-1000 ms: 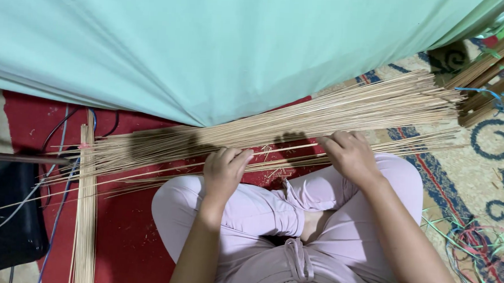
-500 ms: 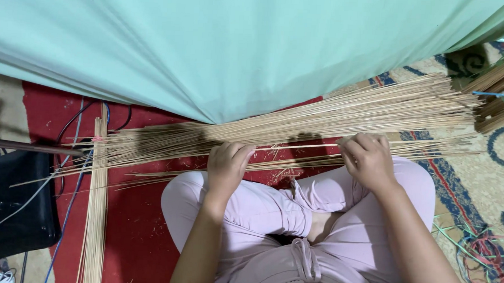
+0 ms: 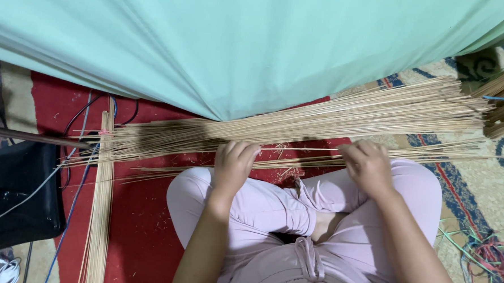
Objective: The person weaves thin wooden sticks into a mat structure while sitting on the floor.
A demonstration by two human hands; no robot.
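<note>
I sit cross-legged on a red mat (image 3: 141,221) in pale pink trousers. A long spread of thin bamboo sticks (image 3: 332,119) lies across the floor in front of my knees, running left to right. My left hand (image 3: 234,164) rests on the near sticks with its fingers curled over them. My right hand (image 3: 369,166) is closed on the same few sticks further right. A single thin stick (image 3: 297,149) stretches between the two hands.
A second bundle of sticks (image 3: 100,208) lies lengthwise at the left. A mint green cloth (image 3: 256,45) hangs behind the sticks. A black object (image 3: 11,199) with cables sits far left. Patterned carpet (image 3: 476,185) and coloured strings (image 3: 485,259) lie at right.
Both hands have shifted slightly along the sticks, and the right hand now pinches the near sticks. The view has drifted a little to the left.
</note>
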